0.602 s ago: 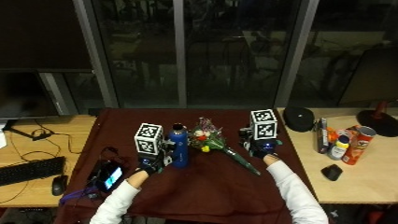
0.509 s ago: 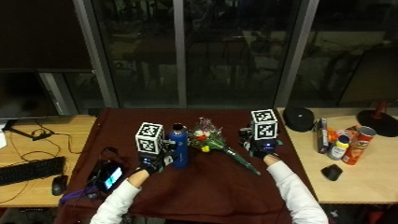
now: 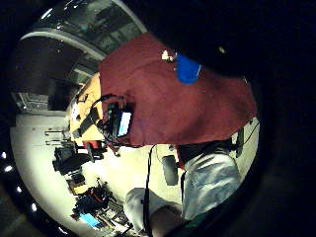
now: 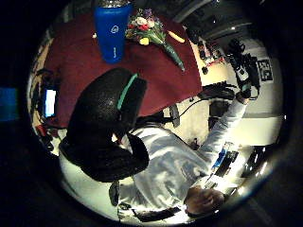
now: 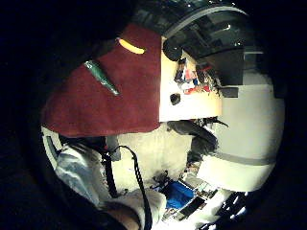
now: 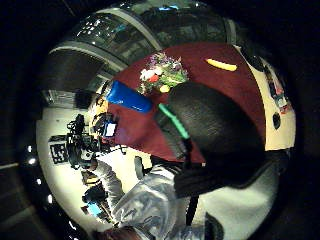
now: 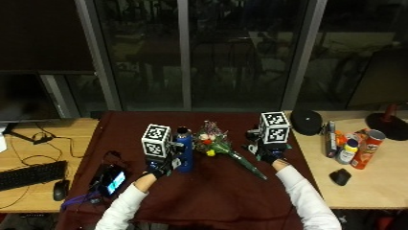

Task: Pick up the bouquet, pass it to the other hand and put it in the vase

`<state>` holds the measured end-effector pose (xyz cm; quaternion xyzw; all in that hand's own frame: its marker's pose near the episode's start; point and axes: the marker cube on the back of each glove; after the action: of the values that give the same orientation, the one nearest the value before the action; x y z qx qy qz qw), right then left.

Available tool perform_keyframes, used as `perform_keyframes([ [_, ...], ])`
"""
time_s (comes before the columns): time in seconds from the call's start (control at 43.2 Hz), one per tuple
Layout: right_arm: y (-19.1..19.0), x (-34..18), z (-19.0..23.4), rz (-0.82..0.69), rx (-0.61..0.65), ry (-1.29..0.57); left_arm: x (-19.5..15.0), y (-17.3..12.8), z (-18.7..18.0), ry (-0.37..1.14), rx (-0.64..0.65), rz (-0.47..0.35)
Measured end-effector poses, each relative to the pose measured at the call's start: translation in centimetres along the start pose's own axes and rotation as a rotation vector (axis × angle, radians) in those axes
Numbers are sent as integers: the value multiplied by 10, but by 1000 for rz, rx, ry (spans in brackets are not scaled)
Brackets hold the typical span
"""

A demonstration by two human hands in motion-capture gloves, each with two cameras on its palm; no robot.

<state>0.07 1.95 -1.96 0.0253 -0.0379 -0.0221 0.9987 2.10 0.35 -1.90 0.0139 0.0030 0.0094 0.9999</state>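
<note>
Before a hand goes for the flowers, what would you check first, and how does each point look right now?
1. Bouquet lies free on the red cloth, nothing on it: ok.
2. Vase stands upright: ok.
3. Vase mouth unblocked: cannot tell.
4. Right hand beside the stem, holding nothing: ok.
5. Left hand by the vase, fingers: cannot tell.
6. Bouquet and vase apart, not touching: ok.
</note>
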Motion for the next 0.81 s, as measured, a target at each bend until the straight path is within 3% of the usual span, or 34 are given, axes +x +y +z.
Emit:
perform_keyframes([
  [0.231, 1, 0, -18, -16, 42, -46, -2, 7, -10, -25, -2, 2],
  [0.81, -45, 13, -17, 110, -28, -122, -3, 20, -7, -22, 13, 23],
])
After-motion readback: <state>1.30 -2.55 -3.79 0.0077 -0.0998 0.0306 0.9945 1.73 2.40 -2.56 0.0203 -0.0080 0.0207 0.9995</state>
